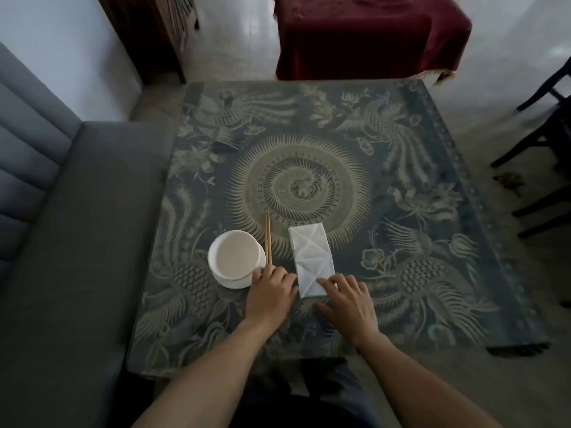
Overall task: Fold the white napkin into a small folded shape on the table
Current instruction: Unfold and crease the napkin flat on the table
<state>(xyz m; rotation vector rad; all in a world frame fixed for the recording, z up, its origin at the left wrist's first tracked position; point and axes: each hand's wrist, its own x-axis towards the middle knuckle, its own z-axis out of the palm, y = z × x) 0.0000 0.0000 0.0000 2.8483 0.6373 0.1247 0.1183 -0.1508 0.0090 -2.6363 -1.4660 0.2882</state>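
The white napkin [310,257] lies flat on the patterned table [401,211] as a long narrow rectangle with crossing crease lines. My right hand [347,301] rests on its near right corner with fingers spread and nearly straight. My left hand [270,293] lies on the table just left of the napkin's near end, its fingers loosely bent, close to the napkin's edge and to the near tip of the chopsticks. Whether the left fingers touch the napkin I cannot tell.
A white bowl on a white plate [235,260] stands left of the napkin. A pair of wooden chopsticks [268,237] lies between them. A grey sofa [61,242] runs along the left, dark chairs [543,143] on the right, a red-draped table [367,35] beyond.
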